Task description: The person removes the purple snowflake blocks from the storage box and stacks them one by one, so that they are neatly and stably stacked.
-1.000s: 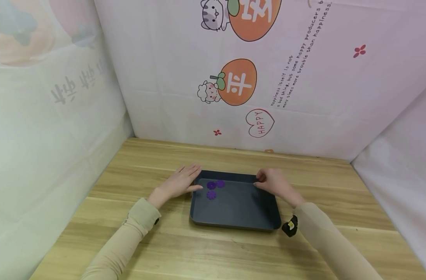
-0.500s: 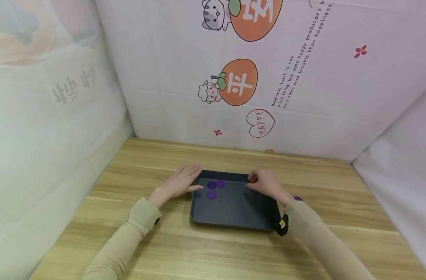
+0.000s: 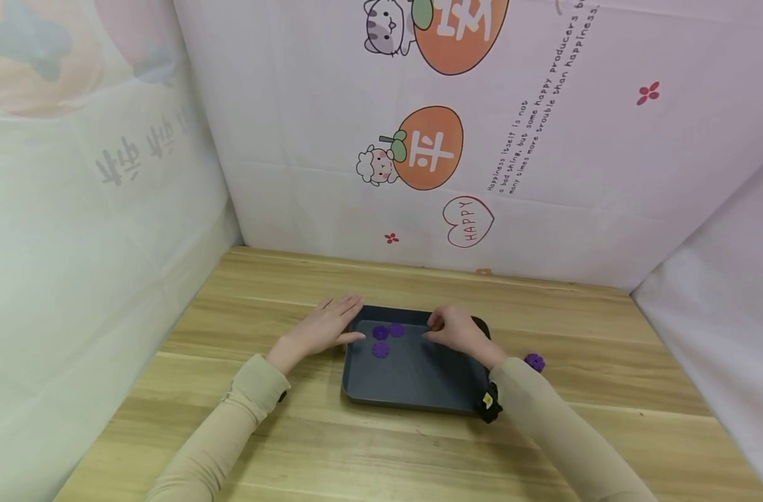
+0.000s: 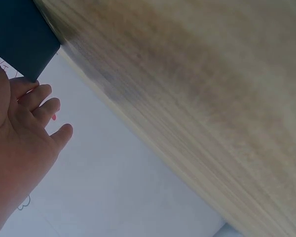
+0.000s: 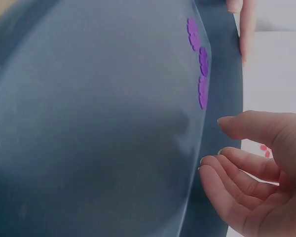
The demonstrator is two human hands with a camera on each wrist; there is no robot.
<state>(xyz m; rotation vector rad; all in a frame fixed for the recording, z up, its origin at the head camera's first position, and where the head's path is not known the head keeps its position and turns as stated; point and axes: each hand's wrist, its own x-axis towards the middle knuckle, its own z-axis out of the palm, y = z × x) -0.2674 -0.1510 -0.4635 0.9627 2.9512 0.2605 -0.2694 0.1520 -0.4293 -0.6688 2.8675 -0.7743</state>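
A dark grey rectangular tray (image 3: 394, 383) lies on the wooden table. My left hand (image 3: 321, 328) rests on its far left corner with the fingers straight and the thumb over the rim. Three purple notched discs (image 3: 380, 349) lie grouped inside that corner, close to the left thumb. Over the far right part of the tray is my right hand (image 3: 459, 331). The right wrist view shows that hand (image 5: 256, 168) with its thumb apart from loosely bent fingers and nothing between them. There, the purple discs (image 5: 203, 92) lie along the tray's wall, beyond the thumb tip.
To the right of the tray, a small cluster of purple pieces (image 3: 534, 362) sits on the table, just beyond the right sleeve (image 3: 544, 404). A printed white cloth (image 3: 306, 174) hangs behind the table's far edge, with more cloth at both sides.
My right hand has moved left over the tray, towards the purple discs. The purple cluster to the right has come into view from behind the right arm. My left hand stays put.
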